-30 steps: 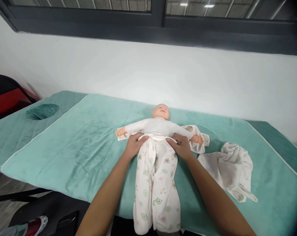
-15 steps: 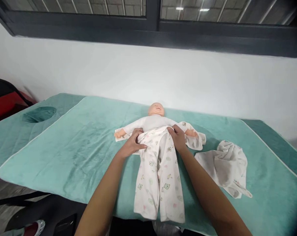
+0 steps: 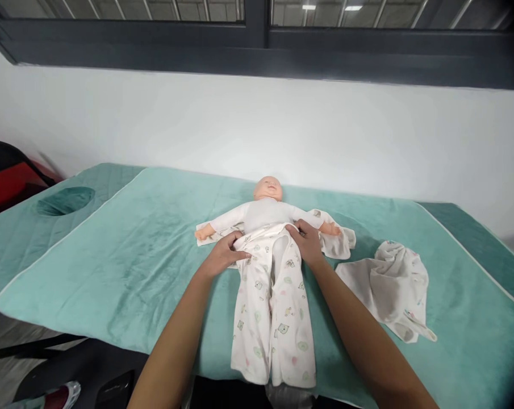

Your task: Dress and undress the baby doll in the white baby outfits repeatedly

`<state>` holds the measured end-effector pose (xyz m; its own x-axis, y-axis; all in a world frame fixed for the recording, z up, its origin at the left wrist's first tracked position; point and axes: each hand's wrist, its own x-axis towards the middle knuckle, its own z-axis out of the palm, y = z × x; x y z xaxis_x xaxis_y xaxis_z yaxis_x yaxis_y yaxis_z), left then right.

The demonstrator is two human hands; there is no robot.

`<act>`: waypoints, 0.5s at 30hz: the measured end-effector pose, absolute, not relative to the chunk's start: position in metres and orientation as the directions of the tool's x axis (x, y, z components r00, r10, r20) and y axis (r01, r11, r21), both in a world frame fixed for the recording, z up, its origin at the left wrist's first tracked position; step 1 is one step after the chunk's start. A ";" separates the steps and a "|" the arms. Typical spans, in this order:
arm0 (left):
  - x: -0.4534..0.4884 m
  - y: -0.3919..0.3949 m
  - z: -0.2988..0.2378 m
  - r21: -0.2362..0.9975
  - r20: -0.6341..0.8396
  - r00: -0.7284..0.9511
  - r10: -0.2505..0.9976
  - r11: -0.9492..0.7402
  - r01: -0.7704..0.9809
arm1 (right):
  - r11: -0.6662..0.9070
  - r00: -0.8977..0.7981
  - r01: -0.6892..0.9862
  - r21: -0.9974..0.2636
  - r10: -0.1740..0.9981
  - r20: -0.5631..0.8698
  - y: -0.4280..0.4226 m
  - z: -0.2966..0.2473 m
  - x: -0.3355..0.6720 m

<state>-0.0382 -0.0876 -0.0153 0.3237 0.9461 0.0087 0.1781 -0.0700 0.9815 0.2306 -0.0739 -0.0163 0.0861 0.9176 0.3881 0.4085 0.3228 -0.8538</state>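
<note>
A baby doll (image 3: pixel 268 189) lies on its back, head toward the wall and arms spread. White printed baby pants (image 3: pixel 253 307) cover its lower body, the legs pointing toward me. At the waistband's left side, my left hand (image 3: pixel 225 254) grips the cloth between thumb and fingers. My right hand (image 3: pixel 306 241) pinches the waistband on the other side, near the doll's hand. Beneath the doll's arms spreads a printed baby shirt (image 3: pixel 341 238), partly hidden by the body. The doll's legs are hidden inside or under the pants.
A crumpled white garment (image 3: pixel 388 287) lies to the right on the green padded bed (image 3: pixel 133 255). The bed has a face hole (image 3: pixel 66 201) at its left end. A white wall (image 3: pixel 257 125) rises behind. A black chair (image 3: pixel 78 372) stands below the near edge.
Both hands keep hold of the waistband, which sits slightly lower on the doll's belly. My left hand has shifted a little left. The view has moved slightly.
</note>
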 end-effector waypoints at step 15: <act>-0.033 -0.098 -0.031 0.937 0.134 0.183 0.974 -0.185 0.297 | 0.279 -0.059 0.355 -0.892 0.959 0.277 -0.097 -0.014 0.244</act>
